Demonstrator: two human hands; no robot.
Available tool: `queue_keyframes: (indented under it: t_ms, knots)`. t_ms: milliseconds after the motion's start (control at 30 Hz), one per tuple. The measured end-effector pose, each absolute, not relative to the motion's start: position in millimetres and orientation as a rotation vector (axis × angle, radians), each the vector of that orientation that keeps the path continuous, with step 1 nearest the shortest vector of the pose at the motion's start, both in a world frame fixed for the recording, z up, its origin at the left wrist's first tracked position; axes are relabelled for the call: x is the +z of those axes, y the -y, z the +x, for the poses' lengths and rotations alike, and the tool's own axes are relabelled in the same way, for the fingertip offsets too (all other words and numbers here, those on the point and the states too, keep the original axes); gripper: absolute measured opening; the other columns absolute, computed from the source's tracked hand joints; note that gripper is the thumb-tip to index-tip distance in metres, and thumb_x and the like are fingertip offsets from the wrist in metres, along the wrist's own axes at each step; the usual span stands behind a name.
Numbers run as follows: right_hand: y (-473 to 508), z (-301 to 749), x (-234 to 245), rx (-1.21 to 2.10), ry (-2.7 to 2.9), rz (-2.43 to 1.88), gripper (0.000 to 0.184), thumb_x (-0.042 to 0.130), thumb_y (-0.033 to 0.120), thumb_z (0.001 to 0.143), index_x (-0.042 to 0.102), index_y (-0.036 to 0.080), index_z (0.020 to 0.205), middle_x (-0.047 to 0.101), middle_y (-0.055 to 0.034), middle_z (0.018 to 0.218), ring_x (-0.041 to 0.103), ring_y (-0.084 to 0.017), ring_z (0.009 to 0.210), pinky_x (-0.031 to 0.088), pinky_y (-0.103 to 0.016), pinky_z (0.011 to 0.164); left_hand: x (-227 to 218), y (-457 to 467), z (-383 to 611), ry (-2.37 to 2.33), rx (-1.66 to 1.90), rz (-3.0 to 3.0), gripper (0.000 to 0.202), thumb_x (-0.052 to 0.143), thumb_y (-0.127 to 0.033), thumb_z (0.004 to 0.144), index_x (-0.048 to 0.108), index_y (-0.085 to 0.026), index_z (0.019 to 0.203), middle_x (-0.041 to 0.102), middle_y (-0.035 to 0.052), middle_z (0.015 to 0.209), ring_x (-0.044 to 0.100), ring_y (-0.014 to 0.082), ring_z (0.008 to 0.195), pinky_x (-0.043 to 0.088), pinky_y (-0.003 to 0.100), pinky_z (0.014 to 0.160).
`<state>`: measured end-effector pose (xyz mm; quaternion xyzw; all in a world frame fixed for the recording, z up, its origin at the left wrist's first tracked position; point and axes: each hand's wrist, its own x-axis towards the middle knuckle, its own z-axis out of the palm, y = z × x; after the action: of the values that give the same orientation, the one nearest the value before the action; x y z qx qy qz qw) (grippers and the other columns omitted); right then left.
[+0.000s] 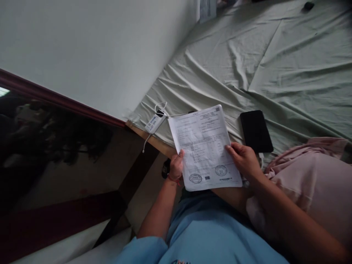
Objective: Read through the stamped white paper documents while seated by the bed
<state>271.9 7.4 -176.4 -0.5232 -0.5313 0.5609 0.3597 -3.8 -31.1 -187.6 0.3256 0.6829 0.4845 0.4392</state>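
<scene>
A printed paper document (205, 150) with two round stamps near its lower edge is held up over my lap, slightly tilted. My left hand (176, 165), with a red string at the wrist, grips its left edge, thumb on the front. On the opposite edge, my right hand (244, 158) pinches the paper between thumb and fingers. The fingers behind the paper are hidden. Just beyond my right hand lies a black tablet-like device (256, 131), a white cable plug (261, 157) at its near end.
A white power strip (155, 121) with a white cable rests at the corner of the surface, covered by a wrinkled pale sheet (214, 69). Pink cloth (316, 176) is bunched at my right. A white wall (96, 47) rises at the left. A small dark object (308, 6) lies far back.
</scene>
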Motion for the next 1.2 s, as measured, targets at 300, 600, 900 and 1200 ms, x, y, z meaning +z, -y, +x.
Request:
queue_keyframes:
  t_ms: [300, 600, 900, 1200]
  knots:
    - [-8.5, 272.5, -176.0, 1.172, 1.486, -1.454, 0.05, 0.045, 0.056, 0.089, 0.072, 0.014, 0.093, 0.061, -0.0059, 0.07, 0.053, -0.016, 0.063, 0.036, -0.023, 0.058, -179.6, 32.2, 7.0, -1.609, 1.264, 0.964, 0.056, 0.064, -0.069, 0.08, 0.058, -0.015, 0.068, 0.053, 0.0025, 0.067, 0.048, 0.0108, 0.063, 0.043, 0.023, 0.058]
    - [-8.9, 273.6, -182.7, 1.065, 1.54, -1.452, 0.05, 0.044, 0.055, 0.086, 0.07, 0.013, 0.09, 0.064, -0.0083, 0.076, 0.054, -0.016, 0.065, 0.036, -0.023, 0.058, -190.8, 126.1, -47.8, -1.996, 1.33, 1.019, 0.046, 0.057, -0.059, 0.087, 0.065, -0.015, 0.098, 0.065, 0.0036, 0.08, 0.044, 0.0077, 0.056, 0.035, 0.019, 0.052]
    - [-9.0, 272.1, -185.2, 1.016, 1.521, -1.445, 0.041, 0.046, 0.047, 0.084, 0.066, 0.012, 0.082, 0.061, -0.0079, 0.073, 0.05, -0.014, 0.064, 0.033, -0.023, 0.058, -186.3, 246.9, -117.0, -2.297, 0.696, 1.32, 0.037, 0.049, -0.044, 0.079, 0.074, -0.017, 0.079, 0.071, 0.0138, 0.092, 0.066, 0.0288, 0.095, 0.051, 0.049, 0.095]
    - [-6.9, 274.7, -185.6, 0.983, 1.542, -1.425, 0.045, 0.046, 0.053, 0.085, 0.063, 0.012, 0.077, 0.055, -0.0051, 0.065, 0.046, -0.013, 0.059, 0.032, -0.022, 0.056, -194.0, 141.5, -71.5, -2.11, 0.151, 2.041, 0.037, 0.041, -0.025, 0.095, 0.07, -0.015, 0.116, 0.062, 0.0146, 0.129, 0.054, 0.0267, 0.125, 0.044, 0.045, 0.111]
